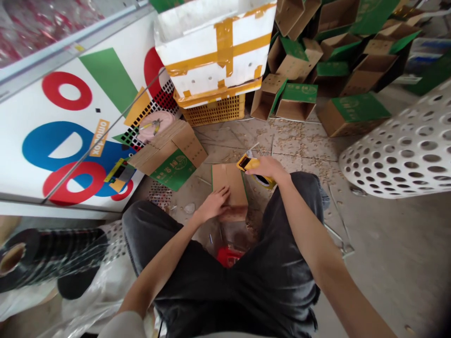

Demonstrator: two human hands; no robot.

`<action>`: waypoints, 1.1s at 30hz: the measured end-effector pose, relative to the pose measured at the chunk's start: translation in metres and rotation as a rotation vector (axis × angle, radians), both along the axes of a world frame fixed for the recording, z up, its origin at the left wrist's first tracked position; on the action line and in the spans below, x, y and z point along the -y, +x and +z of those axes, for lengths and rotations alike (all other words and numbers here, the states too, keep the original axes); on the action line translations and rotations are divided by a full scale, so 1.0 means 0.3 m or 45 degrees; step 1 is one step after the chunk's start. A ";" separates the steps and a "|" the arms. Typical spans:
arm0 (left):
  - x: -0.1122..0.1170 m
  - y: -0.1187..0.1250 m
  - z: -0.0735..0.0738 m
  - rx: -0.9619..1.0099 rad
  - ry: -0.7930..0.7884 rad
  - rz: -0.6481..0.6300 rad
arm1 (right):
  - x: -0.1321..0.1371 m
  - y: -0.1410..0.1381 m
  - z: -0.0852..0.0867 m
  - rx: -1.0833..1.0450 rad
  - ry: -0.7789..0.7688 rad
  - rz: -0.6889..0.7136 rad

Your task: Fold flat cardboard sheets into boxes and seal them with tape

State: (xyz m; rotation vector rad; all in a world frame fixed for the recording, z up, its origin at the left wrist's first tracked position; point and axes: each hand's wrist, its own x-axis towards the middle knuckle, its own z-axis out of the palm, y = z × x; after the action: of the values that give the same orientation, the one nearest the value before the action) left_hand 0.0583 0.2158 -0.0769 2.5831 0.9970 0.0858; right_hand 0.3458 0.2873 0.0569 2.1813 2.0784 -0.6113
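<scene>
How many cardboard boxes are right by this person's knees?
2: one cardboard box lies flat under the left hand, and a green-labelled cardboard box sits further left, beside the white panel. Others may be hidden.

**Loads of colour on my feed today lol**

I've got a yellow tape dispenser (248, 163), plain brown cardboard (229, 188), a white panel (31, 141) splashed with red rings and blue and green shapes, a white foam box (211, 70) crossed with yellow tape, an orange-yellow crate (214, 111) with a grid pattern, and a white drum (412, 150) dotted with round holes.
</scene>
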 end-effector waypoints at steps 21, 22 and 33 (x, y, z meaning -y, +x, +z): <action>-0.123 -0.018 -0.028 0.666 0.162 0.634 | -0.010 0.012 -0.032 -0.015 0.030 0.003; -0.126 -0.017 -0.038 0.683 0.177 0.645 | -0.013 0.012 -0.037 -0.020 0.045 0.004; -0.170 -0.047 -0.033 0.688 0.117 0.556 | 0.008 -0.136 -0.014 -0.317 0.288 -0.300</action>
State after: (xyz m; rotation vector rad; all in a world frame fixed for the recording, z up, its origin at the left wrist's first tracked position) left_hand 0.0441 0.2668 -0.0869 2.1730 1.3221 0.9037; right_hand 0.3050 0.2851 0.0527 2.6273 2.1120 -0.7336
